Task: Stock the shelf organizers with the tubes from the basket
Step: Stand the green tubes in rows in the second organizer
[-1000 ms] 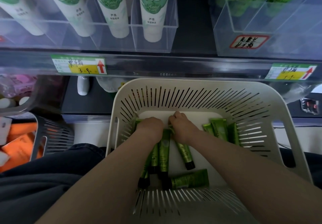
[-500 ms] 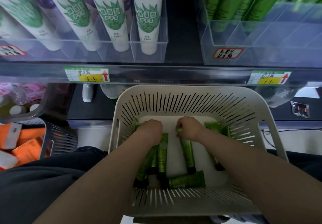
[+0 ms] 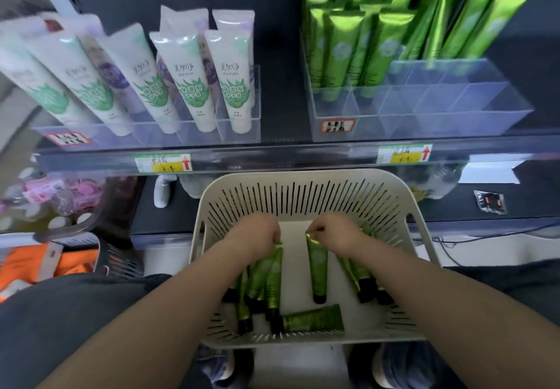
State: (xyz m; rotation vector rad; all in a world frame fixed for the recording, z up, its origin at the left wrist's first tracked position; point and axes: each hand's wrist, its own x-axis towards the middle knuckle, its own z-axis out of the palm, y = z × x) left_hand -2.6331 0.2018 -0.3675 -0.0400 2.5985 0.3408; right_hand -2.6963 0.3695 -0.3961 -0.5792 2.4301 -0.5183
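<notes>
Low in the centre of the frame, both hands are reaching into the cream basket [image 3: 303, 178]. The left hand [image 3: 257, 234] is gripping a bunch of green tubes [image 3: 268, 276] by their crimped ends, fingers curled round them, probably to carry several at once. The right hand [image 3: 336, 231] is pinching a single tube [image 3: 317, 270] by its flat end. That hold probably suits dropping it cap-first into the clear organizer [image 3: 439, 110] at upper right.
</notes>
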